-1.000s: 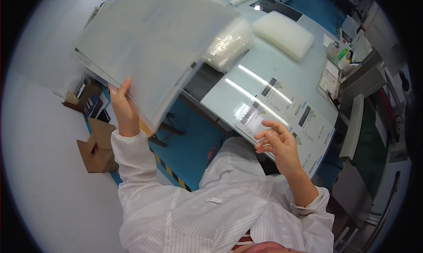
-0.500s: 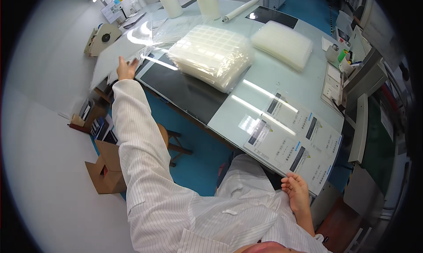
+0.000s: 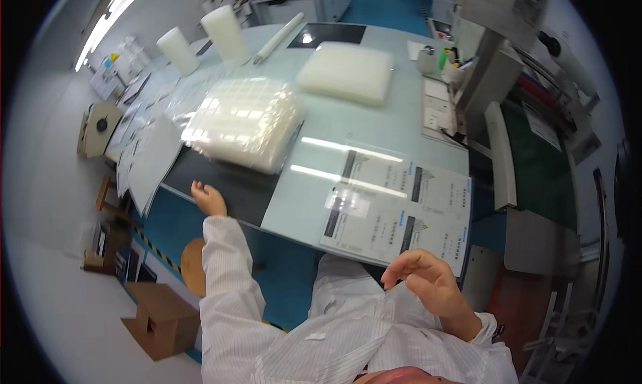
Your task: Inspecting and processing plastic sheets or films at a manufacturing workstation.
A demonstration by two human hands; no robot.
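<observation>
Along the near side of the pale table (image 3: 374,124), my head view shows the left hand (image 3: 210,200) by the dark panel (image 3: 251,197) and the right hand (image 3: 424,283) beside the printed sheet (image 3: 381,217) lying flat, both empty, loosely curled. I judge the sheet light, flexible, slippery, best gripped by opposite edges.

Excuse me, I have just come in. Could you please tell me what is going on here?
A person in a white striped top is at a table. The left hand is by the dark panel; the loosely curled right hand is near the printed sheet. Both look empty. Beyond them lie a plastic-wrapped stack and a white stack.
</observation>
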